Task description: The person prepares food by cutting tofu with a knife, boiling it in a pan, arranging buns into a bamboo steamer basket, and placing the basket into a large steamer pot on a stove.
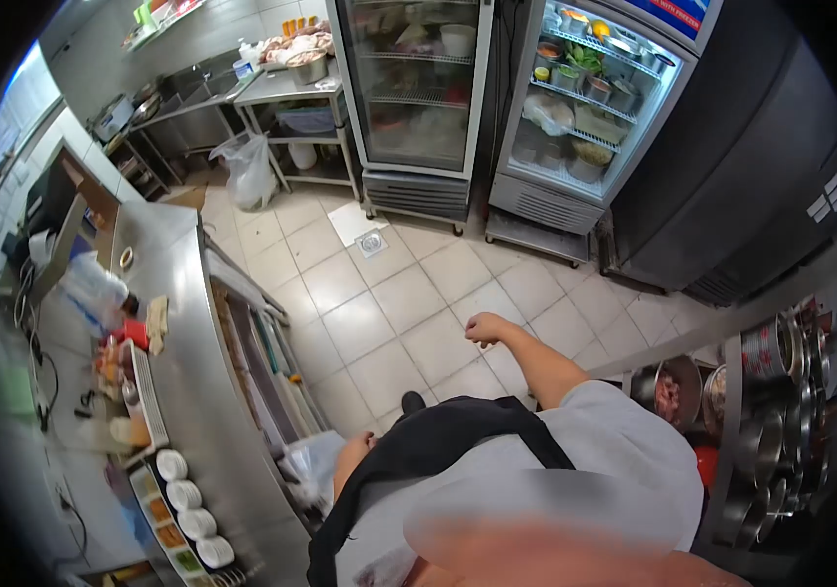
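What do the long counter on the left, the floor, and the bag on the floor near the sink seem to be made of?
Counter: likely stainless steel, brushed, from its grey, softly reflective top.
Floor: pale, glossy tiles, probably ceramic, with dark grout lines and glare.
Bag: thin plastic, judging by its translucent, crinkled look.

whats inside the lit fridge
The lit fridge holds leafy greens, a round orange item, metal containers and a pale bag on its shelves. Things behind the front rows are covered, and the bag's contents can't be made out.
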Motion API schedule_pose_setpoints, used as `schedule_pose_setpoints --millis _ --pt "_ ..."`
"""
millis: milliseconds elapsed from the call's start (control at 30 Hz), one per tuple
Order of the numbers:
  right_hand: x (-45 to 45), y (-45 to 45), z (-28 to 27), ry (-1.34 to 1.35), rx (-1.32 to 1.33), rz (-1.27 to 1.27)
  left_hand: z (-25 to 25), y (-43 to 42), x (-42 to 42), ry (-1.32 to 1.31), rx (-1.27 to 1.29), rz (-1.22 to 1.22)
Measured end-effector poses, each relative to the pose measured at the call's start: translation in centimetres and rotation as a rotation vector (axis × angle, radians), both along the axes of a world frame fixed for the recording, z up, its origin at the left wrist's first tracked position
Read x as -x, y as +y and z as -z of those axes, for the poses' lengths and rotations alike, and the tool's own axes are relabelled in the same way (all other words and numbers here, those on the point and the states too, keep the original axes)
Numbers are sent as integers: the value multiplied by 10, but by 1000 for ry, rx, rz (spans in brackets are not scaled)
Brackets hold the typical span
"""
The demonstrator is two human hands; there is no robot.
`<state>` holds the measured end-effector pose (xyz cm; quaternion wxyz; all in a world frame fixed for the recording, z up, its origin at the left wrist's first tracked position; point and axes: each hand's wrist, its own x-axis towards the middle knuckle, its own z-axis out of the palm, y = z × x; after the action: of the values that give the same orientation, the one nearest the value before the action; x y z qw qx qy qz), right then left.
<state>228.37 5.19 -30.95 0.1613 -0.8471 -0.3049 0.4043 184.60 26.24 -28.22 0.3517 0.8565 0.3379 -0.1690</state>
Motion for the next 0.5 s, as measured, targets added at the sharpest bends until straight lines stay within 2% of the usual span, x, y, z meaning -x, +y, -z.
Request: schedule_pose_setpoints --millis 67,100,200,233,300,333,500 --pt "-47 10 -20 265 15 265 -12 41 -43 10 -22 13" --pt "-77 20 -26 276 -39 328 -16 62 -64 19 -26 53" --pt "-188 45 -69 206 -212 392 -38 105 -117 27 -82 41" --pt "-226 58 -96 107 -227 395 -43 118 -131 33 -86 52" --pt "-299 84 -136 55 -442 522 -47 138 -166 30 -74 35" --pt "-333 98 -162 27 -478 598 -43 148 -183 31 -76 42" --pt "-503 152 -295 -230 -728 609 -7 176 -259 95 -81 61"
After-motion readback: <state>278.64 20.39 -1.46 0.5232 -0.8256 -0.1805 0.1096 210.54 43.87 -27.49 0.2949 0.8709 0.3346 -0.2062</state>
